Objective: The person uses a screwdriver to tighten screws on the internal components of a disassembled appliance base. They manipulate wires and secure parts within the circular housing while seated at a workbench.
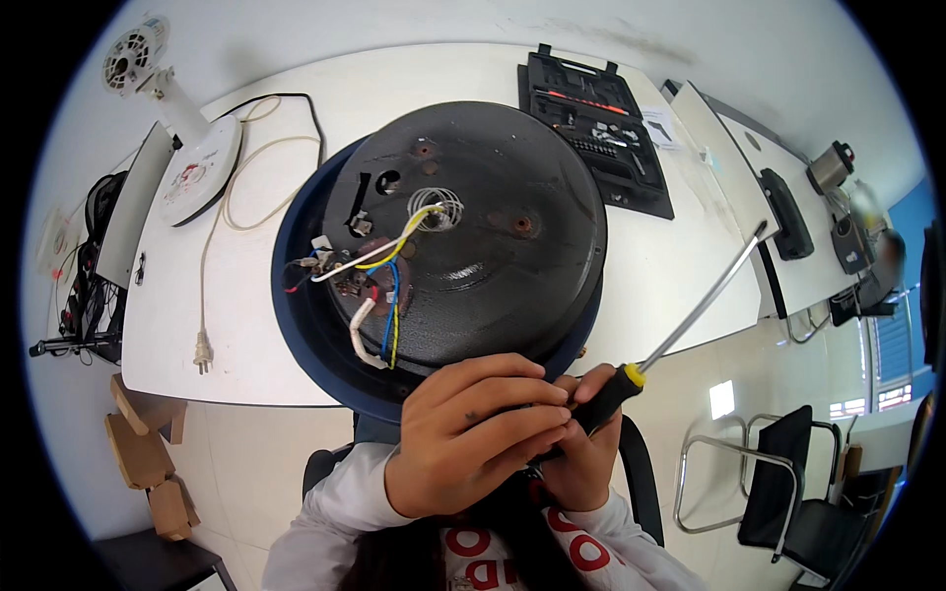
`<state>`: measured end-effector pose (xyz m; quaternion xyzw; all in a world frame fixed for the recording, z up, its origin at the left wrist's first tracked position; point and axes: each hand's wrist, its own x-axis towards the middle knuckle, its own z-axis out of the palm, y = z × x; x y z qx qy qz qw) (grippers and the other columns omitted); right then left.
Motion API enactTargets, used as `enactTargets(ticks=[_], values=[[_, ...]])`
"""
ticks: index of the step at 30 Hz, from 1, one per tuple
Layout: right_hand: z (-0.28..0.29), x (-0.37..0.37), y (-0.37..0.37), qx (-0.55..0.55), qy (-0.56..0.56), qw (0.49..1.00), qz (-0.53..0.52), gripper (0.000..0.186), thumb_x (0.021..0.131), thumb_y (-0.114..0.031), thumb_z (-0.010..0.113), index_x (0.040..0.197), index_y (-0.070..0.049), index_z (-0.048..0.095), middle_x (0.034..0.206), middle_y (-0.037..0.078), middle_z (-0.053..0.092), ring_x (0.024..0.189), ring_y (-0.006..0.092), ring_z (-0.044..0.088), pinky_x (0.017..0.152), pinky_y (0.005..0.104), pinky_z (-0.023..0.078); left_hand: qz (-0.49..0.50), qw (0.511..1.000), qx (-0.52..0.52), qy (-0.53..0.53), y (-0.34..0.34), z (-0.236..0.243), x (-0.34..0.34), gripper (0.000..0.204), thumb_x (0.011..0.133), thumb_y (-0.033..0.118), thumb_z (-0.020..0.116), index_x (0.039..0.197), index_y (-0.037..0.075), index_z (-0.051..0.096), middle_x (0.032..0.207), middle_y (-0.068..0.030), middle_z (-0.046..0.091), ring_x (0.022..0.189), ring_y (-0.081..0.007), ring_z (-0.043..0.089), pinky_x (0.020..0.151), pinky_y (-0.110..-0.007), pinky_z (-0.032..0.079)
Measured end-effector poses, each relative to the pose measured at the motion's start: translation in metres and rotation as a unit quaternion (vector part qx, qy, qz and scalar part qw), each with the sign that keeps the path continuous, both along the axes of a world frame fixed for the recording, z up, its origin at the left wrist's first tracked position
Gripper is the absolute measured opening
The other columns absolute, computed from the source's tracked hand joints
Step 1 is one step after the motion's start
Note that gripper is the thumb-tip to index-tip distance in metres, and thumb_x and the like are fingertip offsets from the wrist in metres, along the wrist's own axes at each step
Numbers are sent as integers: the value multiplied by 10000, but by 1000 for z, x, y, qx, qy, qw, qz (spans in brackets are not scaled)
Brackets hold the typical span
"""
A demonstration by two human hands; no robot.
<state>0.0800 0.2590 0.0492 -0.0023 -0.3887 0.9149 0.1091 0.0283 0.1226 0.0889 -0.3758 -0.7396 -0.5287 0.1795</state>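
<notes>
My right hand (587, 463) grips a screwdriver (613, 394) by its black and yellow handle; the long metal shaft slants up to the right, away from the work. Close against it, my left hand (478, 433) has its fingers bent toward the right thumb and fingertips. Whatever those fingers pinch, if anything, is hidden. Just beyond both hands lies a round black metal appliance base (483, 286) set in a dark blue round shell (305, 325). White, yellow and blue wires (392, 286), a coiled thin metal tube (443, 209) and a small terminal part (320, 261) show on its left half.
An open black tool case (631, 192) lies at the back right of the white table (680, 286). At the left stand a small white fan (197, 163) and a cord with a plug (203, 350). Cardboard boxes (138, 448) and a black chair (769, 483) flank the table.
</notes>
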Motion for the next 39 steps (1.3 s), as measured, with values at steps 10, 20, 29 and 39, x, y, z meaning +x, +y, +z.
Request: enactTargets(ticks=[10, 20, 29, 39], values=[[-2, -5, 11, -4, -20, 999, -28, 406, 773, -48, 755, 1041, -68, 452, 830, 99, 649, 612, 128, 593, 548, 229, 478, 99, 975, -122, 154, 6, -8, 5, 297, 732, 144, 768, 1023, 117, 715, 1109, -95, 659, 940, -272, 644, 741, -338, 536], [-1, -89, 142, 470, -46, 772, -426, 261, 783, -71, 771, 939, -24, 567, 843, 21, 635, 699, 65, 535, 611, 198, 410, 223, 957, -139, 122, -32, -9, 0, 373, 713, 22, 677, 1084, 59, 684, 1121, -113, 652, 952, -285, 629, 814, -384, 505], [-40, -200, 215, 632, -146, 707, -280, 228, 746, -127, 778, 889, -32, 628, 814, 51, 723, 770, 161, 691, 721, 264, 500, 378, 921, -85, 45, -67, -21, -22, 359, 767, -59, 574, 1118, -11, 632, 1190, -159, 612, 1135, -336, 549, 1004, -427, 394], [-56, -220, 205, 711, -95, 613, -332, 328, 745, -216, 788, 973, -32, 640, 834, 114, 706, 767, 274, 684, 698, 335, 506, 348, 937, -32, 5, -71, -35, -26, 316, 816, 71, 565, 1117, -10, 617, 1220, -170, 598, 1161, -346, 523, 1025, -439, 363]])
